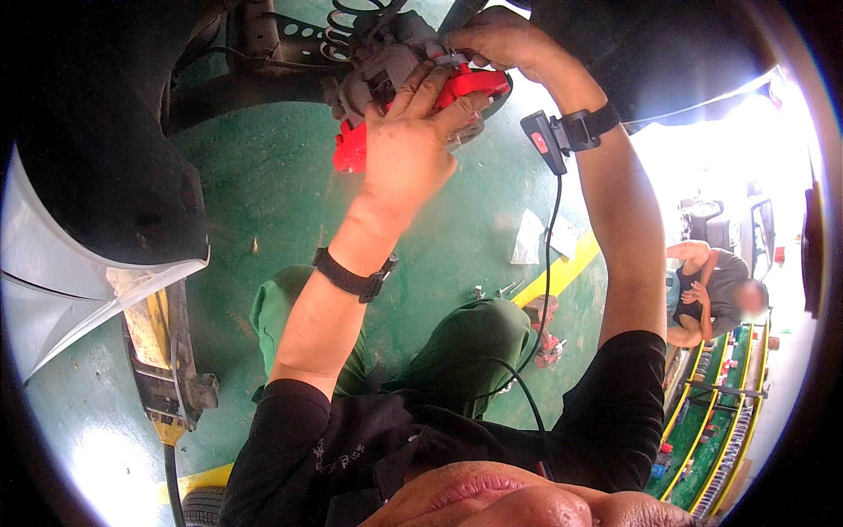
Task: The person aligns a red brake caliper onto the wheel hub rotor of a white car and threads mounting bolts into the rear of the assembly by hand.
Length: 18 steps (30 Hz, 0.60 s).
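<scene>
A red brake caliper sits at the grey wheel hub assembly under the raised car. My left hand lies over the caliper's near side, with its fingers bent across the top and pressing on it. Curled at the far right side of the assembly is my right hand; whatever its fingertips pinch is hidden. Behind the hub a coil spring and a dark suspension arm show. Part of the caliper is covered by my left hand.
A floor jack stands left below the grey body panel. Small bolts, a clear bag and red-and-grey parts lie on the green floor. A cable hangs from my right wrist. Another person crouches at right.
</scene>
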{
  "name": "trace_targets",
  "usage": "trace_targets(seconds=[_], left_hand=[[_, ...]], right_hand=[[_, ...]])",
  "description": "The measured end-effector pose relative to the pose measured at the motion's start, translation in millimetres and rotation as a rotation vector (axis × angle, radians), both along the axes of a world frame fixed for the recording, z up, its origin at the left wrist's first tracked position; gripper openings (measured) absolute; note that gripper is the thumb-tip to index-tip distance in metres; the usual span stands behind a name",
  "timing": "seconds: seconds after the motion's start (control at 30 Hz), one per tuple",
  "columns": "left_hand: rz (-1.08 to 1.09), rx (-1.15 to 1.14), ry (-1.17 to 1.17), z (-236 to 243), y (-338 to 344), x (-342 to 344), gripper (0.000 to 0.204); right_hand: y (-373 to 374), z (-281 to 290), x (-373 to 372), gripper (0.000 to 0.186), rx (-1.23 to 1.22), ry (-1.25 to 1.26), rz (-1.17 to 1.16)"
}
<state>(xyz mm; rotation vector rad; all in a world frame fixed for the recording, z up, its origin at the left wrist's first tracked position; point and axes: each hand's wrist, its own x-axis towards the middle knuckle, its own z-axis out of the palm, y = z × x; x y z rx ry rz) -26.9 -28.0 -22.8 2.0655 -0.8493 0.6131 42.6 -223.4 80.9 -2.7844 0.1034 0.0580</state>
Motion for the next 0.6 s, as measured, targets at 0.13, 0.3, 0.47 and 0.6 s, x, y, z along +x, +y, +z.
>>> trace_targets(seconds=[0.13,0.3,0.47,0.6], left_hand=[[-0.014,-0.022,0.013,-1,-4,-2,0.064],[0.004,-0.003,-0.003,-2,0,1,0.064],[-0.042,-0.048,-0.004,-6,-7,2,0.052],[-0.013,-0.041,-0.010,-5,-5,3,0.057]], right_hand=[[-37,-10,21,0.027,-0.552,-0.237,0.655],[14,6,8,0.042,-0.211,0.031,-0.023],[-2,-2,6,0.039,-0.202,-0.038,0.027],[3,6,5,0.037,-0.141,0.035,0.035]])
